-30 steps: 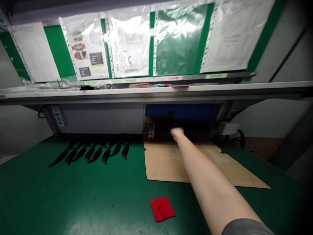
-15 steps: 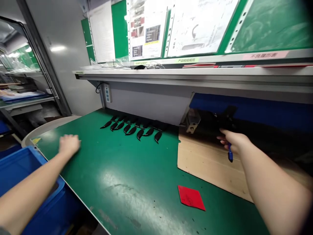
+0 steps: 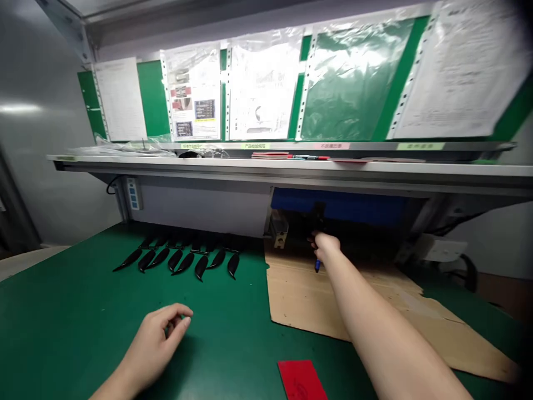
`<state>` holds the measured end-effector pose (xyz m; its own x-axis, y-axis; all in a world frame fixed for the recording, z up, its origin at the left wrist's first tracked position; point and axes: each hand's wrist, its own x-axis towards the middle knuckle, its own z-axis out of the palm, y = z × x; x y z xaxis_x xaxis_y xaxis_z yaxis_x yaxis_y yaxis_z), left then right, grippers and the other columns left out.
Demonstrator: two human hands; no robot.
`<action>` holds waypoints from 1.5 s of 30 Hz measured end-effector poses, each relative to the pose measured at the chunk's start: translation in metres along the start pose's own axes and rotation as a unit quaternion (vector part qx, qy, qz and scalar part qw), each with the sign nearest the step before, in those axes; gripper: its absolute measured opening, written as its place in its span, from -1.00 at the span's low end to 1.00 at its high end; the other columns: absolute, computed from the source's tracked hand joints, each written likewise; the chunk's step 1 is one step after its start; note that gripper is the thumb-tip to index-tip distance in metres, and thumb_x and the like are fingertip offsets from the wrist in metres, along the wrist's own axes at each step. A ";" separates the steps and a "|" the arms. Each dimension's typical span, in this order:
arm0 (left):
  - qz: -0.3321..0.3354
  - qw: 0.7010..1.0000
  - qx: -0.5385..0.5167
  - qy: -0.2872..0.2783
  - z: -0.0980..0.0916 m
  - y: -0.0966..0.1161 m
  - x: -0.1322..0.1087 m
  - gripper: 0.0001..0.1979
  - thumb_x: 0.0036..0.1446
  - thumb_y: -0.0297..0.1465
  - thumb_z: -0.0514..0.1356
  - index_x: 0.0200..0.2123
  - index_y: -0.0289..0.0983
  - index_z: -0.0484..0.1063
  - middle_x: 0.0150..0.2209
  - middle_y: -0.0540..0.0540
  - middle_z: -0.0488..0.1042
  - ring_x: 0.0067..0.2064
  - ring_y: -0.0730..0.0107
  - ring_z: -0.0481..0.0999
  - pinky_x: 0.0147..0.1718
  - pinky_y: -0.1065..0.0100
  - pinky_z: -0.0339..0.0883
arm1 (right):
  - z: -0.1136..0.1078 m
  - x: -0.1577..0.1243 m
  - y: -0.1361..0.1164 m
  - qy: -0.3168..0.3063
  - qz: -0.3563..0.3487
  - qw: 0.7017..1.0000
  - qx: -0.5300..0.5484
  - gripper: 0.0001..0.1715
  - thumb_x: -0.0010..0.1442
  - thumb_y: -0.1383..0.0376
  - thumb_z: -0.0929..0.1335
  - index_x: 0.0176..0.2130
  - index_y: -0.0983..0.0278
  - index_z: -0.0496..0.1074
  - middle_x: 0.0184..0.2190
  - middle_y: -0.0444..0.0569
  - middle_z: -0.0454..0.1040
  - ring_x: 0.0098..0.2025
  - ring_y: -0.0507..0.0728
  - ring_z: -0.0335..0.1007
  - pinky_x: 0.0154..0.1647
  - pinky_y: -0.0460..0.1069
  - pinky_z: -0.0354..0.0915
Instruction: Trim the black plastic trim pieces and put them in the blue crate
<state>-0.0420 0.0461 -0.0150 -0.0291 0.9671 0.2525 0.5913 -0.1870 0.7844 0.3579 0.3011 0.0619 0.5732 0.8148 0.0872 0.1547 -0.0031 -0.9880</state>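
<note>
My right hand (image 3: 327, 245) reaches into the shadow under the shelf with its fingers curled. A slim blue pen (image 3: 317, 265) sticks out below those fingers. Right beyond the fingertips is a dark black object (image 3: 318, 214) whose shape is lost in shadow; whether I touch it I cannot tell. My left hand (image 3: 160, 339) hovers over the green table (image 3: 233, 339), fingers loosely bent, thumb and index tips close but with a gap behind them and nothing seen in it. Several black propeller-like blades (image 3: 200, 266) lie in a row at the back left.
Beside the right hand stands a metal block (image 3: 280, 228) on a cardboard sheet (image 3: 300, 300). A red card (image 3: 302, 380) lies at the front. Above runs a white shelf edge (image 3: 233, 166) with papers behind it. A power strip (image 3: 134, 194) is at the back left.
The view has swung right. My left hand has come from the table's left edge in toward the middle. My right hand stays by the dark object with the blue pen.
</note>
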 end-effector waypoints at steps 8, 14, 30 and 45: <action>-0.088 0.896 -0.420 -0.118 0.076 0.044 0.002 -0.43 0.06 0.02 0.23 -0.01 -0.25 0.39 -0.33 -0.13 0.45 -0.35 0.33 0.38 -0.38 0.39 0.20 | -0.094 -0.150 0.043 -0.064 -0.101 0.993 0.019 -0.61 0.23 0.05 0.34 -0.46 0.27 0.33 -0.64 -0.20 0.19 -0.62 0.03 0.14 -0.66 -0.12 0.06; -0.228 0.698 -0.662 -0.150 0.101 0.089 0.001 -0.34 0.24 0.04 -0.03 0.31 -0.04 -0.12 0.02 -0.23 0.39 0.00 0.13 0.43 -0.13 0.17 0.30 | -0.096 -0.263 0.056 -0.267 -0.346 0.892 -0.117 -0.65 0.25 0.02 0.26 -0.37 0.22 0.36 -0.52 -0.09 0.33 -0.49 0.12 0.25 -0.51 -0.05 0.18; -0.209 0.589 -0.717 -0.310 0.121 0.021 -0.001 -0.57 0.18 -0.19 0.24 0.08 -0.19 0.35 -0.62 0.14 0.16 -0.67 0.63 0.13 -0.54 0.40 0.02 | -0.128 -0.206 0.086 -0.278 -0.312 0.830 -0.370 -0.66 0.21 0.20 0.39 0.00 0.09 0.40 -0.04 -0.03 0.40 0.03 0.27 0.29 0.05 0.18 0.25; -0.271 0.645 -0.616 -0.363 0.121 0.038 -0.021 -0.63 0.25 -0.16 0.04 -0.44 -0.30 0.43 -0.72 0.10 0.09 -0.69 0.55 0.15 -0.47 0.35 0.10 | -0.093 -0.264 0.080 -0.330 -0.374 0.846 -0.188 -0.62 0.32 0.23 0.28 0.13 0.11 0.24 -0.03 0.04 0.29 -0.03 0.22 0.30 -0.04 0.09 0.34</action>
<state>0.0787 0.0390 -0.0592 0.6861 0.6907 -0.2285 -0.4492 0.6492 0.6138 0.2937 0.0324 -0.0283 -0.3529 0.8161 0.4577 0.5919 0.5736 -0.5663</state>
